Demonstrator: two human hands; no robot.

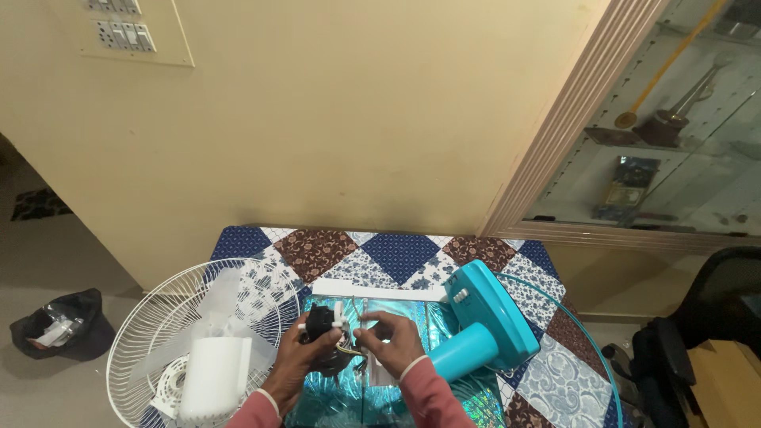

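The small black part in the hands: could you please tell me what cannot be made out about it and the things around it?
- Black part: head view, too small to tell its kind; left hand covers its underside.
- Wires: where they end is hidden by the right hand.
- White fan guard: cut off by the bottom edge.
- Teal fan base: its far side is out of sight.

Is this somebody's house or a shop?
Probably a room in a home: a patchwork-covered table against a plain wall, a glass display cabinet with keepsakes, and wall switches.
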